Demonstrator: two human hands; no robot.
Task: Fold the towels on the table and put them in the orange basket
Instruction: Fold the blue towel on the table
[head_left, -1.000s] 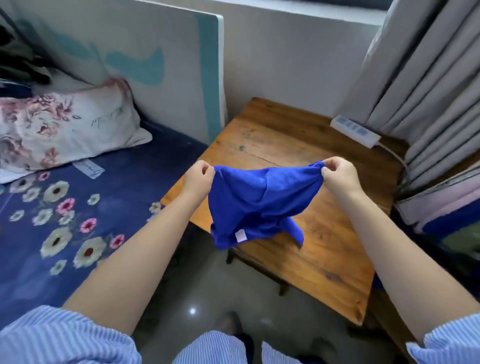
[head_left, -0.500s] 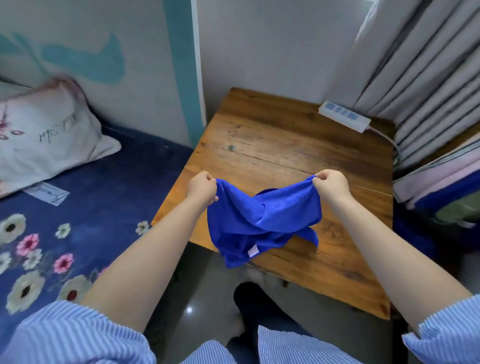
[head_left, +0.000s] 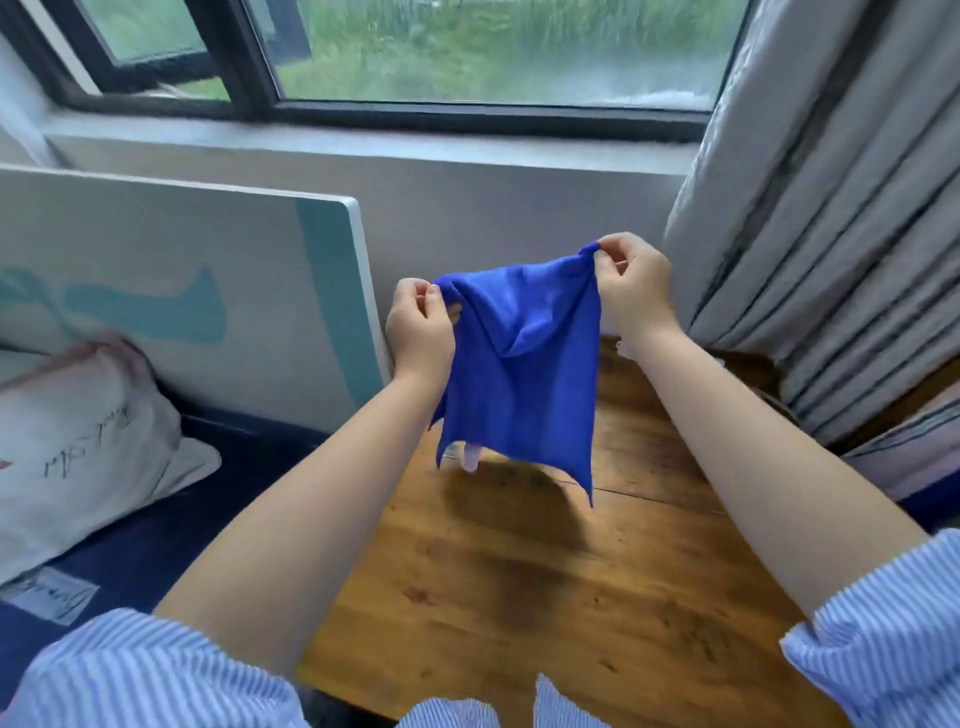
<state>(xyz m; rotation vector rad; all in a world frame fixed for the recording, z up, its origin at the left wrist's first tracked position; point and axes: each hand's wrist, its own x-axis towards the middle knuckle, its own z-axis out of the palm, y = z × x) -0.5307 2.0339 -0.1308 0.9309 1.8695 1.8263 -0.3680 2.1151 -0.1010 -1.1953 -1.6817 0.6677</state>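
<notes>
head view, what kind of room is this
Most likely a bedroom. A pillow lies on dark blue bedding at the left, a small wooden table stands beside it, and grey curtains hang by a window that looks onto greenery.

Hands (head_left: 524, 301) raised higher, blue towel (head_left: 519, 364) lifted off the table (head_left: 545, 597) — now hanging open, less bunched

One head-worn wide-angle view looks forward and down, close over the wooden table (head_left: 545, 597), toward the window (head_left: 467, 52).
</notes>
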